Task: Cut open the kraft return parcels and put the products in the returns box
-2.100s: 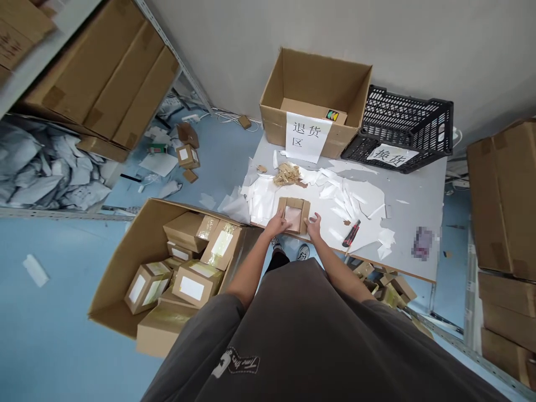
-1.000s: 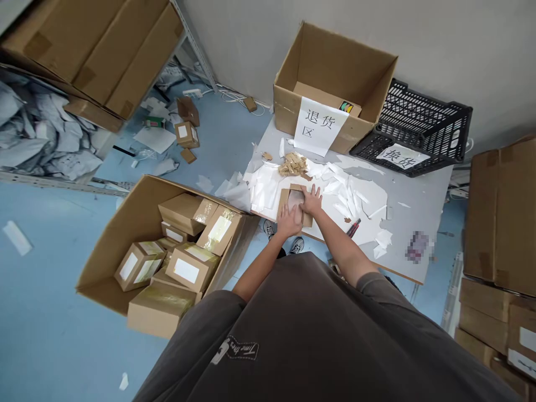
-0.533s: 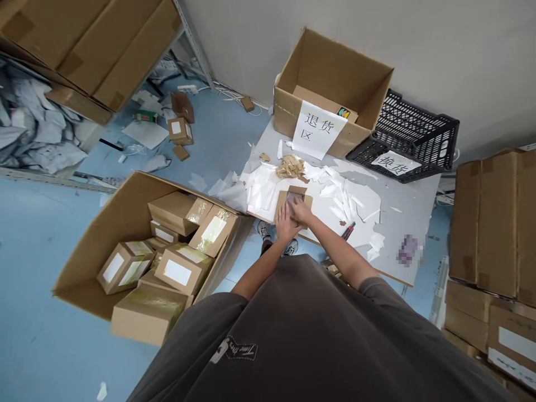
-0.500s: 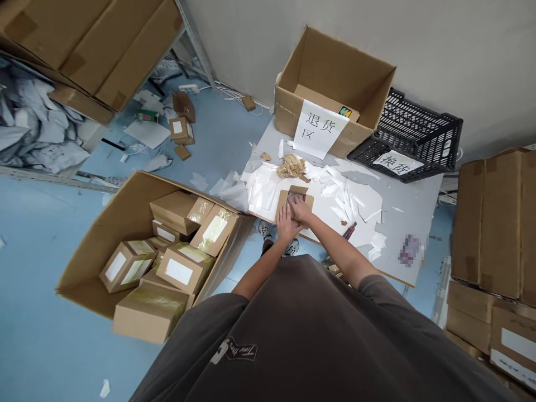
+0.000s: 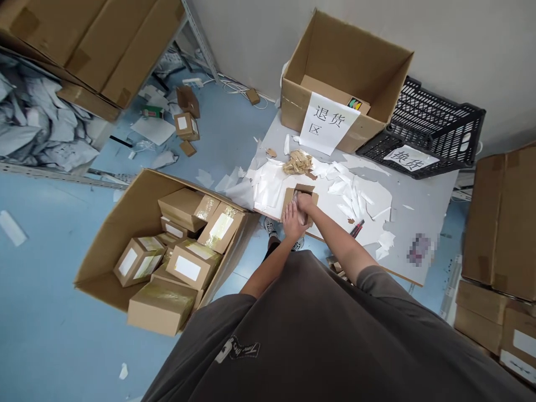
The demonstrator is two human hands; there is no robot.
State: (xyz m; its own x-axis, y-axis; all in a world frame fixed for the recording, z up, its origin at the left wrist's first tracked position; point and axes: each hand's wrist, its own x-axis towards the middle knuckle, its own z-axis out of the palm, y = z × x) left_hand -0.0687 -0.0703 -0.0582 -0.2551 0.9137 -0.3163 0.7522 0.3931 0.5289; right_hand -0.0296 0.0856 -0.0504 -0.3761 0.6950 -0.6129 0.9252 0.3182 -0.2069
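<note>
Pale blue floor (image 5: 50, 312) and a grey wall (image 5: 251, 50) surround a grey bench (image 5: 435, 192). Along its back edge stand a large open carton (image 5: 291, 106), a lettered sheet (image 5: 329, 125) hanging down its front, and just beside it a black crate (image 5: 438, 128). Close to the front edge, towards the front left corner, sits a small cardboard box (image 5: 288, 200), flaps spread. Outstretched fingers of the left hand (image 5: 295, 220) lie on its near left side, gripping nothing that shows; the right hand (image 5: 305, 202) dips into the opening, fingertips hidden, so whether it grasps anything cannot be told. Clutter hems the box in: a crumpled brown wad (image 5: 298, 162) just behind, white paper scraps (image 5: 268, 184) to either side, and a red and black cutter (image 5: 357, 229) by the front edge to the right. Beyond the front left corner, a big carton (image 5: 121, 220) of taped parcels (image 5: 188, 268) stands close against the bench. Near the right edge lies a pixelated item (image 5: 420, 249), unreadable.
</note>
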